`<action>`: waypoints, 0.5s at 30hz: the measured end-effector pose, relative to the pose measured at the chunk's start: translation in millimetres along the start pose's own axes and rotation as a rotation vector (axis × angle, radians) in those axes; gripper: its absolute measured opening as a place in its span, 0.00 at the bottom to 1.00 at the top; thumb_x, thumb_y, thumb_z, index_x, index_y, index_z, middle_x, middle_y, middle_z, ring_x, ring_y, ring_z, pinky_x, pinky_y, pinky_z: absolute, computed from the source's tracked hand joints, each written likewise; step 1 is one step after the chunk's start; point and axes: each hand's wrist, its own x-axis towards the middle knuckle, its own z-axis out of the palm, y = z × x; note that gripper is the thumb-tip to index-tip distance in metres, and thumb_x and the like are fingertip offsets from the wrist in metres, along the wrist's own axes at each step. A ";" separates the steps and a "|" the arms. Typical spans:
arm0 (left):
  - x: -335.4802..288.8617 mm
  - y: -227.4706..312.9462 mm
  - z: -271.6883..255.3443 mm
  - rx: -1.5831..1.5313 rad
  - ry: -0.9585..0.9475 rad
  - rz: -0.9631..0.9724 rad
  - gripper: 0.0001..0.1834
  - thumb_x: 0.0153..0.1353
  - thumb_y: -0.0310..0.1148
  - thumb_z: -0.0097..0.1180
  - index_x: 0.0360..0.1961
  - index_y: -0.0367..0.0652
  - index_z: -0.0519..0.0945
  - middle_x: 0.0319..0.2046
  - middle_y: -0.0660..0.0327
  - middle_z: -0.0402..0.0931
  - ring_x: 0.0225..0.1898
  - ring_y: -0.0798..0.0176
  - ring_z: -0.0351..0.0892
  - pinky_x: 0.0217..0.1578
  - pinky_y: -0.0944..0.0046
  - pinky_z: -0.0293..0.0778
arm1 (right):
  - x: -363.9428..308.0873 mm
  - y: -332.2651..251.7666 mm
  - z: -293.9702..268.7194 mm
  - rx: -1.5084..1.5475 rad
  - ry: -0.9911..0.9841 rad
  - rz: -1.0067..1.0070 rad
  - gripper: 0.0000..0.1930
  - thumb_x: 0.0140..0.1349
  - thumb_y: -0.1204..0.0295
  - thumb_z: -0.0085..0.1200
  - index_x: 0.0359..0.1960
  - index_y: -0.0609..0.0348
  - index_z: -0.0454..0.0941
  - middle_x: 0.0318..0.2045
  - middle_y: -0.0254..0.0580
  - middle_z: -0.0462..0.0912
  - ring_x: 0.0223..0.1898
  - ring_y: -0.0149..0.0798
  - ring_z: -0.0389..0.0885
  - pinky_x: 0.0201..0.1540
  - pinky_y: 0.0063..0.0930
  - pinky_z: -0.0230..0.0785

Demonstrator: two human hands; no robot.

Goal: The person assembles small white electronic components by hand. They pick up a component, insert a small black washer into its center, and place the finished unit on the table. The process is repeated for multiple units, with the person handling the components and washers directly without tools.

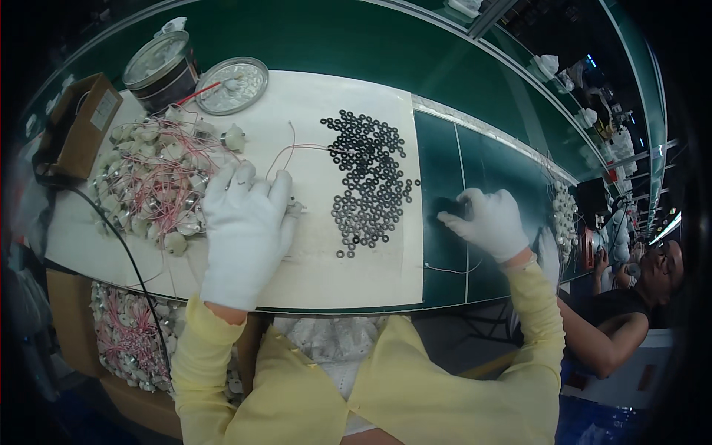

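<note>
My left hand (245, 230), in a white glove, rests palm down on the white mat (311, 133), covering a small motor with a thin red wire (297, 148) trailing away from it. Just left of it lies a heap of small white motors with red wires (152, 185). My right hand (486, 219), also gloved, sits on the green belt (482, 156) past the mat's right edge, fingers curled on a small dark object (449, 205). Between the hands, several black rubber rings (367, 182) are spread over the mat.
A round tin (159, 70) and its lid (231, 85) stand at the mat's far left. A cardboard box (78, 122) sits at the left edge. A carton of more motors (130, 334) is below the table. Another person (630, 297) sits to the right.
</note>
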 end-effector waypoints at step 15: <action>-20.7 9.9 1.4 -0.133 0.038 -0.056 0.21 0.51 0.34 0.70 0.49 0.46 0.84 0.42 0.58 0.81 0.56 0.46 0.77 0.59 0.43 0.71 | 35.3 4.2 9.5 0.206 -0.044 -0.132 0.16 0.57 0.59 0.73 0.36 0.51 0.79 0.17 0.24 0.80 0.20 0.35 0.81 0.28 0.32 0.65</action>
